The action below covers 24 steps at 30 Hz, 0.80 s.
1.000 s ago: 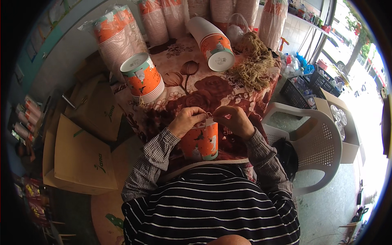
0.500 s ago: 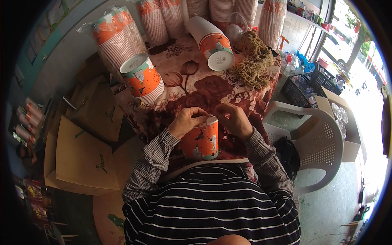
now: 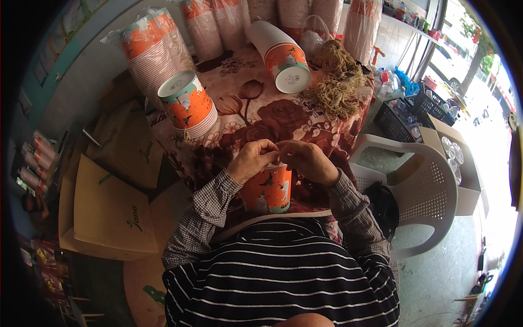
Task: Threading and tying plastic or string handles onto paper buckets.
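Observation:
An orange paper bucket (image 3: 266,191) with small printed figures stands upright at the table's near edge. Above its pale rim, my left hand (image 3: 252,162) and my right hand (image 3: 310,161) meet with fingertips pinched close together. What they pinch is too small to make out. To the left, a short stack of matching buckets (image 3: 189,109) stands bottom up, with bits of straw-coloured strand at its lower edge. A longer stack of buckets (image 3: 284,60) lies on its side further back. Tan stringy fibre (image 3: 339,82) is heaped at the table's right side.
Plastic-wrapped bucket stacks (image 3: 155,52) line the back and left of the flowered tablecloth (image 3: 234,82). Cardboard boxes (image 3: 111,210) stand on the floor at left. A white plastic chair (image 3: 427,191) is close at right, with black crates (image 3: 400,120) beyond it.
My right hand has shifted slightly left, and its fingertips now meet those of my left hand over the bucket. The bucket stays in place.

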Available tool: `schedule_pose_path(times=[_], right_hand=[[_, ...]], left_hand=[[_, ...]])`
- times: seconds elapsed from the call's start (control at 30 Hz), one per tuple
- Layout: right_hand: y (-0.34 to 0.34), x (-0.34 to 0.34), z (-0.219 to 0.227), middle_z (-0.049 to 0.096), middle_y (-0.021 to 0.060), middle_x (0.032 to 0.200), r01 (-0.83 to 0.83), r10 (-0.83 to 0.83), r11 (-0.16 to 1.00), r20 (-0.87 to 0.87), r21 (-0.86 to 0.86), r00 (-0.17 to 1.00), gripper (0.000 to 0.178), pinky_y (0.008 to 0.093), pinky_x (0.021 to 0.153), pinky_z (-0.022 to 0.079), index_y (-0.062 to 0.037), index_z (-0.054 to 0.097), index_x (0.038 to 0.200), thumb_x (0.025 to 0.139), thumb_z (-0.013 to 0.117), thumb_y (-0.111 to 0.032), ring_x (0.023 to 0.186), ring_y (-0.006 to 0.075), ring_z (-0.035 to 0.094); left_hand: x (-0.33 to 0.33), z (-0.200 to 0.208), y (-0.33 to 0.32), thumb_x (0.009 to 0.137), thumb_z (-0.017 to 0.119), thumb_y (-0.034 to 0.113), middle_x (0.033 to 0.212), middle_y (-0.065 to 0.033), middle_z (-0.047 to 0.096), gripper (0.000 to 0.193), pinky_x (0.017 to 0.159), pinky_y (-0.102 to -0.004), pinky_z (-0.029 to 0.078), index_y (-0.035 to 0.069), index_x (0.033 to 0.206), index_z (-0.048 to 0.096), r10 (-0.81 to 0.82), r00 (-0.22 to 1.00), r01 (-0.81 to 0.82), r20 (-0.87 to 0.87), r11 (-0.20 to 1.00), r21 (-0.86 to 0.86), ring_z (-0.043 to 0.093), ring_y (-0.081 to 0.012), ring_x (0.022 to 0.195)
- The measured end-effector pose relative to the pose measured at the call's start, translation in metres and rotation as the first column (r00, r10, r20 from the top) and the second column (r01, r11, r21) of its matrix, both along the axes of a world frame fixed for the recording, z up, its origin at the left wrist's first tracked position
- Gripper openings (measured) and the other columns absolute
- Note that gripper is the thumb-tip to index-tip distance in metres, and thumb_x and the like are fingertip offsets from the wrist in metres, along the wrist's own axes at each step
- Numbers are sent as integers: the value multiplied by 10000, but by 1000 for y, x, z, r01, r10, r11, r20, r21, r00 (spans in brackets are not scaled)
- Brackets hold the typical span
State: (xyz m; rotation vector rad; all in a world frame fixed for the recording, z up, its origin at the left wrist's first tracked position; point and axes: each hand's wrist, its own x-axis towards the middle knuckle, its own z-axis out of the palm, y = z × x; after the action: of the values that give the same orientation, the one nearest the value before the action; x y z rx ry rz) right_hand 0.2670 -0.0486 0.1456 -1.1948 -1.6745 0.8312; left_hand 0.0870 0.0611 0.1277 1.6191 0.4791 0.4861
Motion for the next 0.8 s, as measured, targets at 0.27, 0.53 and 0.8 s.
schedule_pose_path(times=[0.27, 0.53, 0.8], right_hand=[[8, -3, -18, 656, 67, 760, 155, -156, 988, -20, -12, 988, 107, 244, 549, 492, -4, 612, 957, 921, 599, -104, 641, 110, 647], [7, -6, -18, 660, 83, 730, 214, -219, 974, 73, 70, 973, 117, 275, 581, 515, -1, 616, 941, 897, 608, -109, 647, 152, 666], [8, -1, -17, 661, 43, 746, 145, -164, 968, -80, -203, 983, 169, 254, 574, 509, 6, 652, 990, 906, 627, -138, 648, 96, 637]], left_hand=[[-1, -3, 0, 912, 674, 183, 776, 1, 645, 206, 538, -178, 447, -7, 988, 660, 36, 999, -36, 6, 999, -15, 542, -31, 600], [-1, -1, -2, 876, 721, 189, 795, -20, 685, 223, 561, -179, 473, -11, 960, 671, 54, 994, -44, -95, 994, 99, 601, -40, 658], [-3, -9, 0, 911, 649, 129, 752, 20, 620, 129, 540, -182, 460, 5, 946, 643, 77, 997, -76, -9, 994, 81, 530, -27, 592]])
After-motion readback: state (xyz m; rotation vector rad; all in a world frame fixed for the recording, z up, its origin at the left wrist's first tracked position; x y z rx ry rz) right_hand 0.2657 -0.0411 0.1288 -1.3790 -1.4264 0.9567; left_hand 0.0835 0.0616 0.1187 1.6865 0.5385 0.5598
